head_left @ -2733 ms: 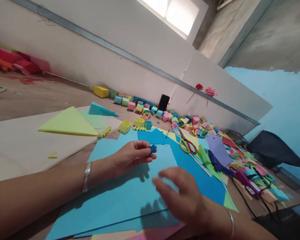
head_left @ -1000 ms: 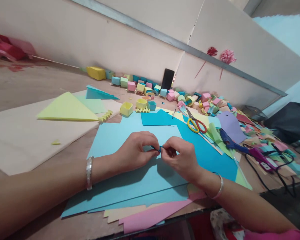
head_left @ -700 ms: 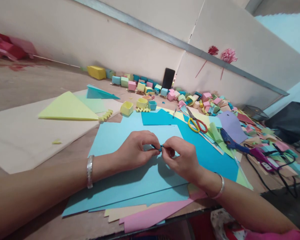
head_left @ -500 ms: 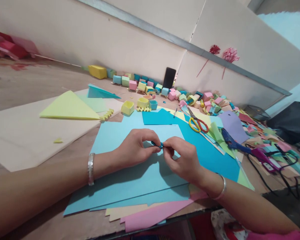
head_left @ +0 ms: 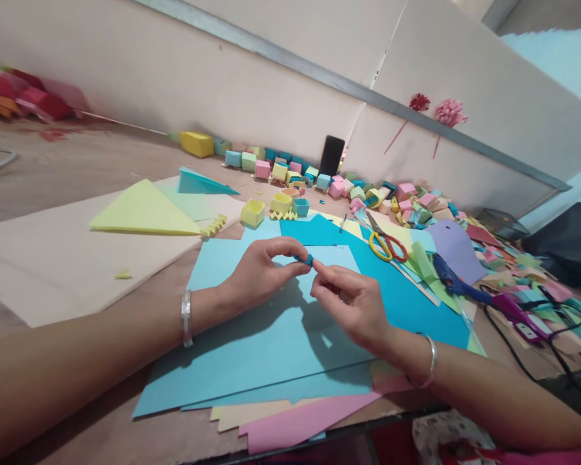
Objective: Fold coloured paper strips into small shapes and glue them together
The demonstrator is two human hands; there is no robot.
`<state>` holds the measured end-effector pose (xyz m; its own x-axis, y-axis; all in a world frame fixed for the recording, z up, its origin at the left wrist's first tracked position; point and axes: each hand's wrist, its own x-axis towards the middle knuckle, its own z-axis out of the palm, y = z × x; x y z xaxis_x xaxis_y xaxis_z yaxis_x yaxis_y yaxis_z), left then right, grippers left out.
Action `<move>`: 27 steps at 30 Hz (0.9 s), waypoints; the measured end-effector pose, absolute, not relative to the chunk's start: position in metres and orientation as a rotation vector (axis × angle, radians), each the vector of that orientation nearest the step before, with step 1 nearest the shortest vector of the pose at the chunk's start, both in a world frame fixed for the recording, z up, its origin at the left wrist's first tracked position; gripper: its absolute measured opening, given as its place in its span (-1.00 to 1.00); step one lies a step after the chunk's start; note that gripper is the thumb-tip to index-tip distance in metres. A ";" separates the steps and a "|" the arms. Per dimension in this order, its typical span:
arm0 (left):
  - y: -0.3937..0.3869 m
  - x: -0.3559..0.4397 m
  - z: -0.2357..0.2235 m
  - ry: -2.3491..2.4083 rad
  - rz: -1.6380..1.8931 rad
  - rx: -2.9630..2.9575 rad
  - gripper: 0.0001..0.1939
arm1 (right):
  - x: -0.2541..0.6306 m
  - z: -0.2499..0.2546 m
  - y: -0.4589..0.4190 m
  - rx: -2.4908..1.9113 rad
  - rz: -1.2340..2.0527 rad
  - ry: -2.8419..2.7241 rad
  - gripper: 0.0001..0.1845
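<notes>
A small folded strip of blue paper (head_left: 304,260) is pinched between the thumb and fingertips of my left hand (head_left: 266,268), above light blue sheets (head_left: 252,361). The index fingertip of my right hand (head_left: 351,300) reaches the strip's near right end and seems to touch it. The right thumb sits lower, apart from that finger, with no object between them. Much of the strip is covered by my left fingers. A darker blue sheet (head_left: 416,310) extends beyond my right hand.
Scissors (head_left: 387,245) and a glue gun (head_left: 489,297) with a black cord lie to the right. Small paper boxes (head_left: 253,212) and a phone (head_left: 332,155) stand toward the wall. A folded yellow sheet (head_left: 145,210) rests at left. Pink paper (head_left: 300,429) lies along the near edge.
My right thumb and index finger have parted from their pinch on the blue paper strip. Both hands have risen slightly, the left still holding the strip. The view has shifted a little.
</notes>
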<state>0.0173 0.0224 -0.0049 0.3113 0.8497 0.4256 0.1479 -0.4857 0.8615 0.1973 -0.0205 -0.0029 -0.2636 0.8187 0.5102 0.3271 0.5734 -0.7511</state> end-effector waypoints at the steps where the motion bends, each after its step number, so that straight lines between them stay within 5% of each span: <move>1: 0.026 0.016 -0.006 0.902 1.236 1.805 -0.96 | 0.195 0.002 -0.016 -0.980 0.718 -1.803 -0.66; 8: 0.040 0.008 -0.011 1.015 1.293 1.655 -0.91 | 0.178 0.010 0.018 -1.064 0.987 -1.648 -0.80; 18: 0.042 0.007 -0.010 1.004 1.239 2.108 -0.97 | 0.186 -0.013 0.020 -0.846 0.224 -1.926 -0.83; 27: 0.045 0.001 -0.022 0.863 1.354 2.327 -0.95 | 0.188 -0.027 0.025 -0.630 0.062 -2.080 -0.74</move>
<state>0.0008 0.0449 -0.0219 0.3707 0.6383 0.6747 0.3420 -0.7692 0.5398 0.1885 0.0253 -0.0272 -0.4361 0.4577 0.7748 0.4110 0.8672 -0.2810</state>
